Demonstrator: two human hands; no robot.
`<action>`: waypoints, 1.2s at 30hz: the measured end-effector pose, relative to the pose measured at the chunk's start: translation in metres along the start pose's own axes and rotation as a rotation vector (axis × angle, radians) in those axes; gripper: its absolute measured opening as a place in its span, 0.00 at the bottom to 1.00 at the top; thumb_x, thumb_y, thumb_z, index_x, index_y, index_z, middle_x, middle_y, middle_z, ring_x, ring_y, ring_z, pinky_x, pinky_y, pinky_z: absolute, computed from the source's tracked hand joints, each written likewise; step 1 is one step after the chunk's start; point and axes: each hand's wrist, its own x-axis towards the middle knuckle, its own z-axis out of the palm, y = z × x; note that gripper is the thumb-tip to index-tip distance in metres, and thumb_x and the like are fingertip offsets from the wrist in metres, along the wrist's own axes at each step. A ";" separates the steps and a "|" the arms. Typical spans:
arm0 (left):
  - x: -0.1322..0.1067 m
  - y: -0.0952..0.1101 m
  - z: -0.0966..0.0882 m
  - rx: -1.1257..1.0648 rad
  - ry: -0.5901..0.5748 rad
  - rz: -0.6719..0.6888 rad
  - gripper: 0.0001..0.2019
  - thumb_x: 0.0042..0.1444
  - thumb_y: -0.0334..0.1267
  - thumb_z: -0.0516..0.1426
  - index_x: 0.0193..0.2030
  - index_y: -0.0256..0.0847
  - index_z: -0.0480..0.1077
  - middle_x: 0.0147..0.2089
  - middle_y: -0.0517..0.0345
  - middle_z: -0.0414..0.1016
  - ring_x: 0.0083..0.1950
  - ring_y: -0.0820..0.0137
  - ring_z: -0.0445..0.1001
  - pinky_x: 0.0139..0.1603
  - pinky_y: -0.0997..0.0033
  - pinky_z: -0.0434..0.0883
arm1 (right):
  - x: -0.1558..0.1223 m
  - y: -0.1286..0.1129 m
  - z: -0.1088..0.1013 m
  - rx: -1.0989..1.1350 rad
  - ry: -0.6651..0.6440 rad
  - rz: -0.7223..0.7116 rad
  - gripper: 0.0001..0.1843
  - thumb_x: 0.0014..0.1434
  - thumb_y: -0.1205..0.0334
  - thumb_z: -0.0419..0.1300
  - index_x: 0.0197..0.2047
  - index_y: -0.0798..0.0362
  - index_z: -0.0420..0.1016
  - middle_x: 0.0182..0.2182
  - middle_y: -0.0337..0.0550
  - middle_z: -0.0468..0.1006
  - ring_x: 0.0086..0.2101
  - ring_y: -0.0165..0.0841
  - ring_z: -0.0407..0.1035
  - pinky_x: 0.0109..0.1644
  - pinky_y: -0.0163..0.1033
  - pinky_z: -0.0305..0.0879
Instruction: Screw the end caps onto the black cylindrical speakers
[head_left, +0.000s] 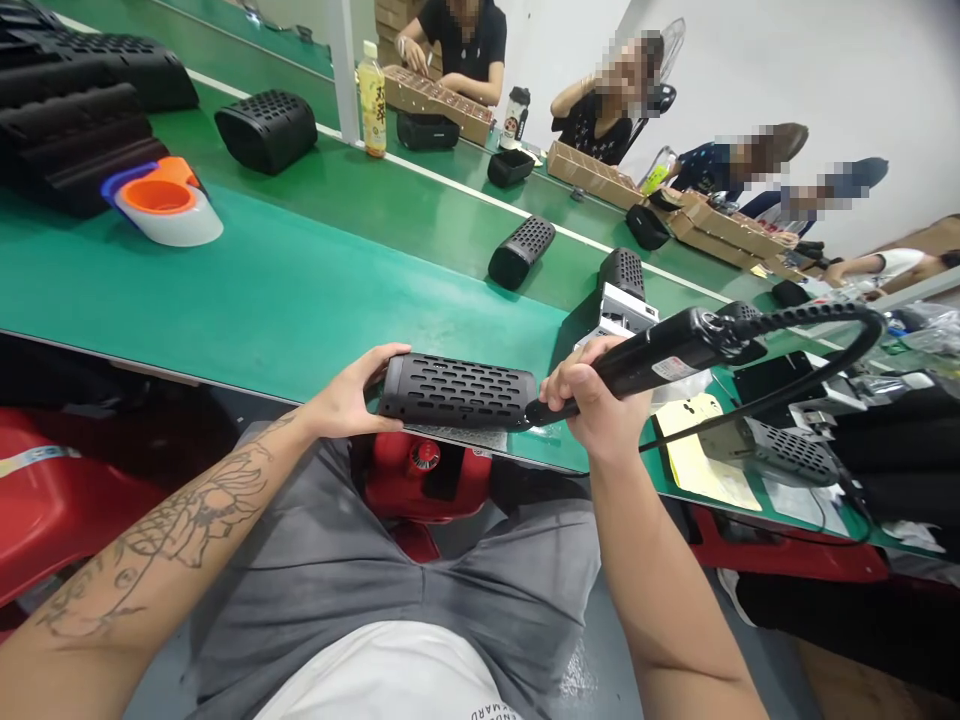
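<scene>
A black perforated speaker shell [456,391] lies lengthwise at the near edge of the green bench [300,290]. My left hand [352,393] grips its left end, fingers curled over the top. My right hand [596,396] is wrapped round a black electric screwdriver [660,357], whose tip meets the shell's right end. A thick black cable [825,318] loops from the tool's rear to the right.
More black shells [521,250] lie on the belt, with stacked black trays [75,110], an orange and white holder [161,200] and a drink bottle [372,98]. Yellow paper [709,450] and another shell [780,450] sit right. Several people work across the line. A red stool [427,475] is under the bench.
</scene>
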 end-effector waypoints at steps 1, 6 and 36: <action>0.000 0.000 0.000 0.003 0.002 0.006 0.61 0.53 0.57 0.85 0.90 0.49 0.69 0.81 0.40 0.83 0.77 0.41 0.89 0.85 0.46 0.83 | -0.001 0.000 0.000 -0.002 -0.028 0.008 0.27 0.65 0.42 0.91 0.40 0.45 0.80 0.23 0.26 0.79 0.18 0.29 0.73 0.27 0.39 0.82; 0.000 -0.004 0.001 0.033 0.009 0.047 0.60 0.55 0.58 0.85 0.90 0.46 0.68 0.82 0.39 0.80 0.76 0.44 0.88 0.83 0.48 0.85 | -0.006 -0.001 -0.004 -0.020 -0.112 0.058 0.26 0.65 0.44 0.90 0.41 0.45 0.80 0.24 0.28 0.79 0.20 0.30 0.74 0.23 0.37 0.74; -0.012 -0.030 0.015 0.356 0.168 0.237 0.58 0.64 0.61 0.77 0.94 0.43 0.63 0.86 0.32 0.78 0.86 0.34 0.81 0.89 0.36 0.80 | 0.068 0.038 -0.128 -0.452 0.558 -0.115 0.32 0.56 0.30 0.86 0.38 0.43 0.78 0.20 0.25 0.74 0.19 0.34 0.72 0.27 0.43 0.77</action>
